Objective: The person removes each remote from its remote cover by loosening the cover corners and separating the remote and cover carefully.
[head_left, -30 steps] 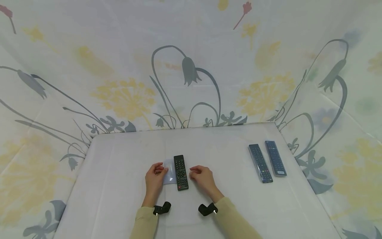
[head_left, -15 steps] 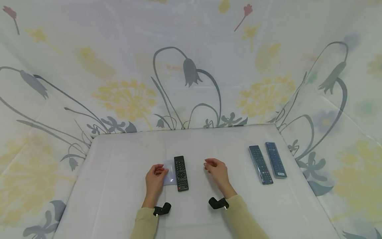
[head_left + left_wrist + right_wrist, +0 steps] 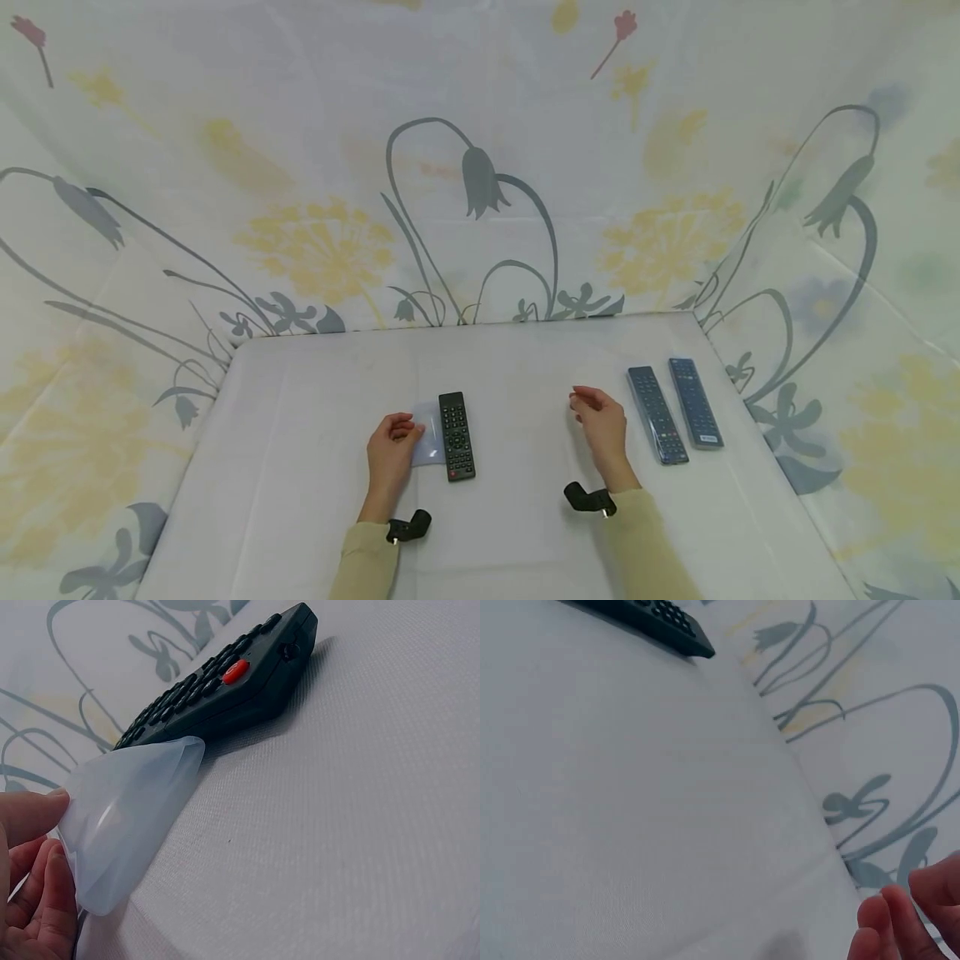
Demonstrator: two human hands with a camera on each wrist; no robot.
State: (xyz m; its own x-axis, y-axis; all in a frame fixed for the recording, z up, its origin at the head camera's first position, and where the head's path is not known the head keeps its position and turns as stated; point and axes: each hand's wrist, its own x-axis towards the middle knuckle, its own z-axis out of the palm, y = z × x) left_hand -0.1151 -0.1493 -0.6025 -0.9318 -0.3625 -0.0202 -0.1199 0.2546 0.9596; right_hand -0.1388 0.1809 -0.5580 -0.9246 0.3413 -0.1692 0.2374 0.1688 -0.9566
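My left hand [image 3: 390, 454] pinches the near edge of a translucent bluish plastic sleeve [image 3: 139, 817] between thumb and fingers. The sleeve looks soft and flattish, and its far side lies against the black remote control [image 3: 457, 437]. That remote rests buttons up on the white surface, its red button [image 3: 235, 672] at the end nearer the person. My right hand [image 3: 603, 429] hovers above the table well to the right of it, fingers loosely bent, holding nothing. Two dark remotes in shiny wrapping, one nearer [image 3: 657, 415] and one farther [image 3: 695, 403], lie just right of that hand.
The white-covered table [image 3: 315, 383] ends at a flower-patterned cloth [image 3: 322, 167] hanging behind and along both sides. Black wrist cameras, left [image 3: 409, 527] and right [image 3: 589, 498], sit on the forearms.
My right hand has moved away from the black remote, sliding right toward the two wrapped remotes. The left hand and the sleeve have stayed in place.
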